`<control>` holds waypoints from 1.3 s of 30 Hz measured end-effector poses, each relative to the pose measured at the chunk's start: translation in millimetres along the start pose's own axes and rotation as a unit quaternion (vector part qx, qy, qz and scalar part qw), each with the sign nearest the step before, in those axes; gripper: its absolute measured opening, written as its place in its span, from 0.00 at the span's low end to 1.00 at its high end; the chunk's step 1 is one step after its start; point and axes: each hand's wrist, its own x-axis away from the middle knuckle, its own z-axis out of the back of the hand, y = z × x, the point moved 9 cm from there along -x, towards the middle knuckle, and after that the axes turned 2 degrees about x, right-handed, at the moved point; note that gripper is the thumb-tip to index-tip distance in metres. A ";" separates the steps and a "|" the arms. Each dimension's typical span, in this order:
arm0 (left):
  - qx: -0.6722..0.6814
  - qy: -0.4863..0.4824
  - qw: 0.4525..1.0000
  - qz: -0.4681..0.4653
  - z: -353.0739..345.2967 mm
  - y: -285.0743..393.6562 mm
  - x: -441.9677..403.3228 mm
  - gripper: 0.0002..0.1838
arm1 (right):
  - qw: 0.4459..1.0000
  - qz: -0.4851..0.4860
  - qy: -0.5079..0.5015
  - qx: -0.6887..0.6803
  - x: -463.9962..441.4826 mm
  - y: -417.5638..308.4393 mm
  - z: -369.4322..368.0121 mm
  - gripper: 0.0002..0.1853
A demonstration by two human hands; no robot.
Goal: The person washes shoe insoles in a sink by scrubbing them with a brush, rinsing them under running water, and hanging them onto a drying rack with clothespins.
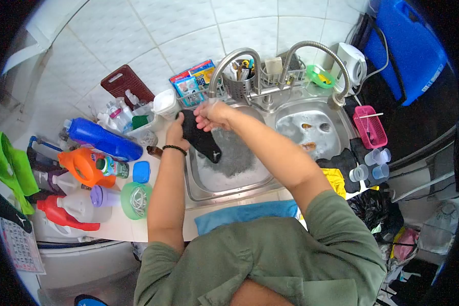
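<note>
A black sock (201,138) with a small white emblem near its lower end hangs at a slant over the left sink basin (224,186). My left hand (176,133), with a dark beaded bracelet at the wrist, grips the sock's upper left edge. At its upper right edge is my right hand (211,115), fingers curled and pressed against the fabric, right under the curved tap (234,55). My right fingertips are partly hidden. Grey, cloudy water (234,153) lies in the basin below.
Sudsy water and brush-like items fill the right basin (311,130). Bottles, including a blue bottle (104,140) and an orange jug (86,166), crowd the left counter. A pink basket (370,127) and clear cups (377,163) stand at right. A blue towel (245,213) lies in front.
</note>
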 end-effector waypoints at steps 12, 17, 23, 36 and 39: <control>-0.237 -0.018 0.971 -0.040 -74.2 -52.3 -17.8 0.17 | 0.967 0.049 0.112 0.224 60.5 58.2 66.2 0.55; -0.023 -0.017 0.999 0.025 -59.8 -56.5 -25.5 0.16 | 0.954 0.029 0.248 0.169 21.8 108.8 99.0 0.24; 0.033 0.111 0.979 0.165 9.2 -113.8 16.0 0.24 | 0.970 0.186 0.156 0.007 20.5 37.3 46.2 0.13; -0.495 -0.044 0.801 -0.335 -95.7 -18.8 19.7 0.12 | 0.912 -0.117 -0.040 -0.392 59.7 99.0 30.6 0.39; -0.544 -0.220 0.691 -0.422 -143.3 -42.3 58.8 0.12 | 0.852 -0.085 -0.068 -0.512 49.8 81.3 15.5 0.45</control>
